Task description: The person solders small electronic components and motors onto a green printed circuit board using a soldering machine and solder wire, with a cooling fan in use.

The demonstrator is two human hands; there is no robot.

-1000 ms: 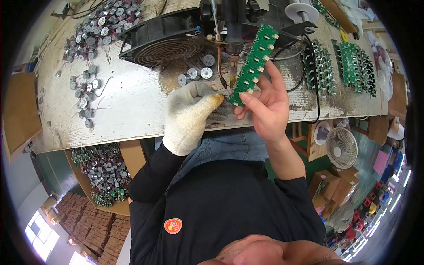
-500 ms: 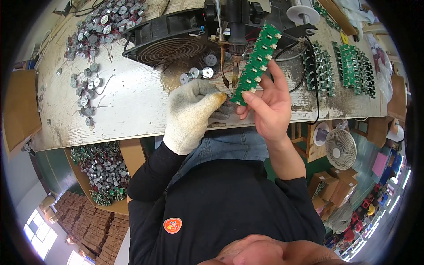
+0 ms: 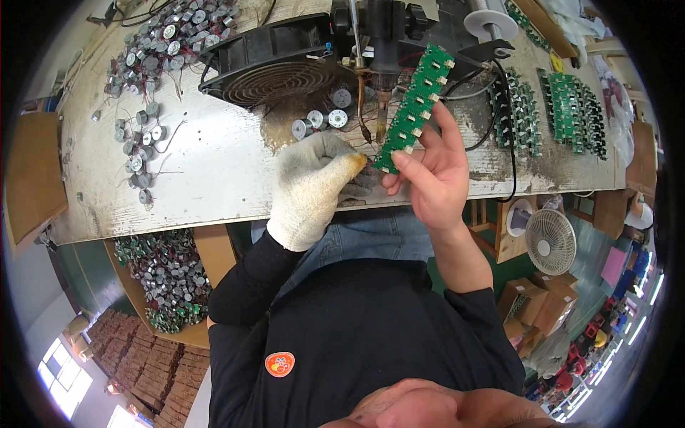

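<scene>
My right hand (image 3: 437, 171), bare, grips the lower end of a long green circuit board (image 3: 414, 107) between thumb and fingers. The board is tilted, with a row of small white connectors along it. My left hand (image 3: 308, 187) wears a white knit glove with stained fingertips, pinched close to the board's lower end; what lies in the pinch is too small to make out. Just above the fingertips, a soldering iron (image 3: 382, 107) points down beside a thin copper-coloured tube (image 3: 362, 107). Several small round motors (image 3: 315, 120) lie beyond the gloved hand.
A black box fan (image 3: 275, 68) stands behind my left hand, with a heap of wired motors (image 3: 171, 43) farther left. A solder spool (image 3: 491, 24) is at the back right. Rows of circuit boards (image 3: 564, 110) lie right. A carton (image 3: 214, 260) of motors sits below the table edge.
The board in my right hand has dropped slightly toward me. My gloved left hand has shifted slightly right, still pinched. The small motors beyond it have moved a little to the right.
</scene>
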